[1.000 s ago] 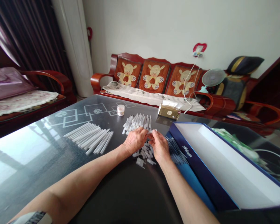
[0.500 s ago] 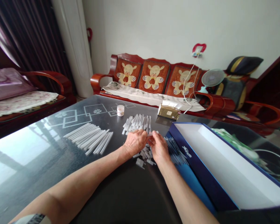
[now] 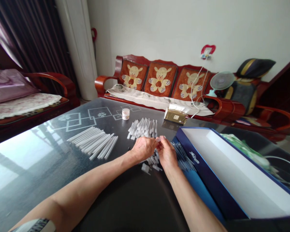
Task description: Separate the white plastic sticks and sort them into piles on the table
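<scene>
My left hand and my right hand meet over the table, fingers pinched at a small translucent piece that looks like a pen part. Most of it is hidden by the fingers. Just beyond lies a bunch of white pen-like sticks. Under the hands is a heap of small translucent cap-like pieces, partly covered. Many slim white tubes lie side by side to the left. Thin dark sticks, like pen refills, rest on a blue surface near my right hand.
A long blue box with a white inside stands at the right, a green plastic bag beyond it. Towards the back of the glossy dark table are a small round tub and a tissue pack.
Both hands have shifted slightly, still together. Less of the held piece shows between the fingers than before. The view has moved a little; the piles look the same.
</scene>
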`<state>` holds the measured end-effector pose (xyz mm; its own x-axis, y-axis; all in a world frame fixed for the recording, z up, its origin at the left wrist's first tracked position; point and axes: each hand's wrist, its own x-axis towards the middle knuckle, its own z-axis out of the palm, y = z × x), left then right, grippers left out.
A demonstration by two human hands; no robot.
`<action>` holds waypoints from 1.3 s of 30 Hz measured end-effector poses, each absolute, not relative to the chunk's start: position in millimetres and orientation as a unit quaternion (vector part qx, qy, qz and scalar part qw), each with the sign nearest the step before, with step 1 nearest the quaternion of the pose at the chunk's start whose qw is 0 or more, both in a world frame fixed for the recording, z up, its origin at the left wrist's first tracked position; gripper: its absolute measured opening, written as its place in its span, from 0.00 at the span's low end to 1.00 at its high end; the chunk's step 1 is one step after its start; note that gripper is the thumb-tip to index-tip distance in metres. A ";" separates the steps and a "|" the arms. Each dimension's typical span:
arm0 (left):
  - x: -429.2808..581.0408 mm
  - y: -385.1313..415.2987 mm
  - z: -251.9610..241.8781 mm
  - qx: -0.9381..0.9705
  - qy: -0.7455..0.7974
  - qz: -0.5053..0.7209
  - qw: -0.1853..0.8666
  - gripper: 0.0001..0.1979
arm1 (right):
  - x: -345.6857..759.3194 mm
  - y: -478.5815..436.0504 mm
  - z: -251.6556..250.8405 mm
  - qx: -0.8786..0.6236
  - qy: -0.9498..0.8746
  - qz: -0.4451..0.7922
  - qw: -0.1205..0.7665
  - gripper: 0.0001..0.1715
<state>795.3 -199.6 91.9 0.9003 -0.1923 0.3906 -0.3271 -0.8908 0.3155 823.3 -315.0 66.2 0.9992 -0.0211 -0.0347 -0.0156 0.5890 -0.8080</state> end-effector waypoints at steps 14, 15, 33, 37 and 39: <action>812.0 -175.4 91.3 0.902 -0.054 0.148 0.401 0.15 | 827.7 -337.4 64.4 -0.709 -0.081 -0.132 0.688 0.20; 814.7 -171.7 90.2 0.897 -0.044 0.156 0.412 0.15 | 824.8 -335.4 63.3 -0.748 -0.111 -0.142 0.638 0.18; 827.3 -161.0 88.1 0.706 0.105 0.032 0.700 0.13 | 821.5 -333.2 54.6 -0.816 -0.285 -0.297 0.407 0.14; 829.0 -160.3 89.3 0.674 0.124 0.025 0.728 0.11 | 830.4 -334.2 46.9 -0.806 -0.230 -0.290 0.462 0.16; 830.6 -159.7 88.7 0.658 0.131 0.031 0.741 0.11 | 832.7 -333.9 44.2 -0.810 -0.214 -0.278 0.470 0.17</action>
